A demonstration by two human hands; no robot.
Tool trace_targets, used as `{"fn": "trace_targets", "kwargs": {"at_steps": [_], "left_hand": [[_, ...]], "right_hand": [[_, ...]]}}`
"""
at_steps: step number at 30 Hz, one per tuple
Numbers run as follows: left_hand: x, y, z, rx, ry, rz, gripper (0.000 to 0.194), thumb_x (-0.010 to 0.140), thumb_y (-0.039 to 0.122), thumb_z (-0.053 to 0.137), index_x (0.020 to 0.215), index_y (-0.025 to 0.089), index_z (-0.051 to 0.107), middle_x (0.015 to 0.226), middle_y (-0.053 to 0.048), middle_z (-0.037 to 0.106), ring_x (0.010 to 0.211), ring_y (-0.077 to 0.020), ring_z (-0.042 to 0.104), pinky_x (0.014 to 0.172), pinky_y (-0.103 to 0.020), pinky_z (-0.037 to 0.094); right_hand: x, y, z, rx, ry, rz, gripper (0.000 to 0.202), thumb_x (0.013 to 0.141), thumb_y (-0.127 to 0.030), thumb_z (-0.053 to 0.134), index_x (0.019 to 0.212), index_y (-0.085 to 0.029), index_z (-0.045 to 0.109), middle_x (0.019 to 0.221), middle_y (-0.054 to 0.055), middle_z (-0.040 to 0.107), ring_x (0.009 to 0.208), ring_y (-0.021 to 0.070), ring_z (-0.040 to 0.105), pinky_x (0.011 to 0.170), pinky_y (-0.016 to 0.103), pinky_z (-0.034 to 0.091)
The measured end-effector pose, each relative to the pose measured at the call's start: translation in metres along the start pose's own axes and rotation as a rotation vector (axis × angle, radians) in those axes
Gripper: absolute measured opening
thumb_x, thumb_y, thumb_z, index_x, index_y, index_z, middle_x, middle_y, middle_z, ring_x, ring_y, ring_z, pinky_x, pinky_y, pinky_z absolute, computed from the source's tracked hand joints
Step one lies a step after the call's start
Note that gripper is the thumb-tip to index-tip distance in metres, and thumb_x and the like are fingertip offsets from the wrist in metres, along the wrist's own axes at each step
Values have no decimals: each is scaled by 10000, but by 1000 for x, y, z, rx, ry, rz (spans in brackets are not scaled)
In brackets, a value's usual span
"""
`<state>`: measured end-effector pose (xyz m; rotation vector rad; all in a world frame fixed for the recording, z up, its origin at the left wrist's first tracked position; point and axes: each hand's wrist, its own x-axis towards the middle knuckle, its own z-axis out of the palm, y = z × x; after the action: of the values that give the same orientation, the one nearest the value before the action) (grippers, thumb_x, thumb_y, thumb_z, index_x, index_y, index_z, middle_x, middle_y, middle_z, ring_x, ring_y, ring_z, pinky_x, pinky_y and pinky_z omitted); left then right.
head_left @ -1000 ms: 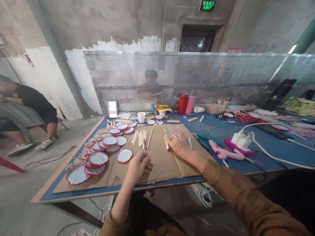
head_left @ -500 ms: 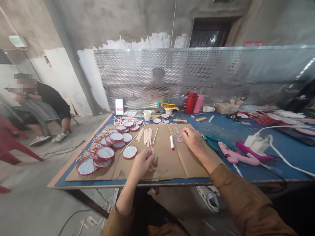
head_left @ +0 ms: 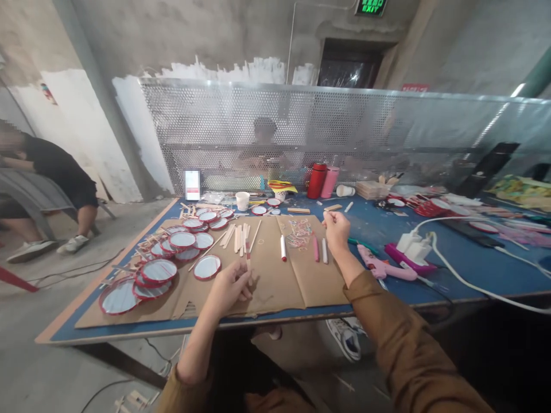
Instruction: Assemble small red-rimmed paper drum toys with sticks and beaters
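Note:
My left hand point(head_left: 232, 284) pinches a wooden stick point(head_left: 248, 252) with a reddish mark, upright above the cardboard point(head_left: 275, 287). My right hand point(head_left: 337, 229) is raised at the cardboard's right edge, its fingertips together; whatever they hold is too small to name. Between the hands lie a white marker point(head_left: 283, 248) with a red end, a pink marker point(head_left: 315, 247) and a grey-white one point(head_left: 325, 251). Colourful rubber bands point(head_left: 300, 233) form a loose pile behind them. Loose sticks point(head_left: 238, 237) and a round, red-rimmed disc point(head_left: 207, 267) lie near my left hand.
More red-rimmed discs point(head_left: 159, 271) are heaped at the left. A pink glue gun point(head_left: 383, 266) and a purple power strip point(head_left: 408, 258) with white cables are at the right. Behind stand a paper cup point(head_left: 242, 200), a phone point(head_left: 192, 184) and a red bottle point(head_left: 316, 180). A person sits far left.
The view has turned right. My right hand has moved off the rubber bands to the cardboard's right edge, uncovering the pink and grey-white markers. My left hand still holds the stick.

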<state>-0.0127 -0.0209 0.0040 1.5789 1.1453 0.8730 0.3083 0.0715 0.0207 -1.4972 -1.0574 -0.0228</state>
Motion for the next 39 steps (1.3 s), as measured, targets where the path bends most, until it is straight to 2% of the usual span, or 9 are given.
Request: {"fn": "trace_targets", "kwargs": {"at_steps": [8, 13, 18, 22, 26, 28, 31, 35, 39], "left_hand": [[0, 1, 0, -15, -2, -16, 169, 786, 332, 514, 782, 164, 499, 565, 36, 577, 449, -96, 602, 402, -143, 434], [-1, 2, 0, -35, -1, -17, 199, 770, 331, 524, 882, 166, 524, 582, 39, 586, 455, -107, 611, 400, -157, 448], [-2, 2, 1, -40, 12, 11, 178, 769, 332, 532, 831, 165, 519, 548, 43, 569, 436, -96, 592, 405, -155, 456], [-1, 2, 1, -43, 23, 14, 181, 770, 334, 528, 833, 166, 516, 594, 37, 577, 448, -99, 596, 403, -170, 471], [-2, 4, 0, -36, 28, 15, 147, 764, 291, 525, 842, 167, 512, 612, 36, 586, 448, -97, 598, 397, -168, 470], [-2, 6, 0, -29, 23, 9, 129, 767, 270, 518, 844, 167, 510, 595, 41, 578, 439, -94, 591, 395, -167, 469], [-3, 7, 1, -15, 22, -6, 120, 790, 274, 501, 837, 164, 506, 557, 46, 564, 416, -89, 576, 389, -161, 462], [-1, 6, 1, -20, 21, -35, 123, 807, 286, 497, 813, 163, 489, 530, 37, 571, 420, -95, 584, 395, -160, 466], [3, 4, 0, -91, -9, -66, 104, 825, 275, 462, 829, 174, 435, 632, 8, 629, 437, -102, 605, 381, -164, 462]], "right_hand": [[0, 3, 3, -64, -51, 39, 337, 826, -407, 403, 788, -138, 601, 679, 71, 657, 614, 171, 574, 624, 276, 439], [-6, -2, 3, -224, -184, 11, 191, 754, -278, 483, 761, -171, 640, 707, 57, 673, 696, 197, 590, 656, 283, 412], [-13, -8, 1, -401, -288, -19, 164, 733, -197, 489, 692, -191, 647, 751, 60, 683, 730, 200, 586, 653, 282, 368], [-23, -19, -2, -466, -379, -71, 168, 773, -270, 514, 703, -203, 652, 659, 33, 668, 681, 178, 589, 645, 263, 358], [-37, -31, -7, -465, -536, -104, 316, 801, -449, 521, 630, -206, 627, 379, -34, 500, 397, 132, 491, 540, 248, 339], [-40, -35, -10, -453, -581, -110, 360, 815, -488, 497, 632, -204, 621, 358, -49, 470, 325, 114, 439, 505, 248, 325], [-45, -41, -11, -407, -557, -127, 351, 845, -472, 460, 709, -201, 638, 436, -36, 541, 351, 118, 466, 490, 246, 316], [-60, -54, -4, -353, -538, -342, 253, 848, -355, 484, 726, -200, 643, 667, 22, 667, 608, 158, 586, 551, 238, 335], [-75, -60, 8, -415, -537, -621, 219, 862, -254, 471, 731, -202, 639, 773, 58, 685, 772, 187, 593, 676, 260, 360]]}}
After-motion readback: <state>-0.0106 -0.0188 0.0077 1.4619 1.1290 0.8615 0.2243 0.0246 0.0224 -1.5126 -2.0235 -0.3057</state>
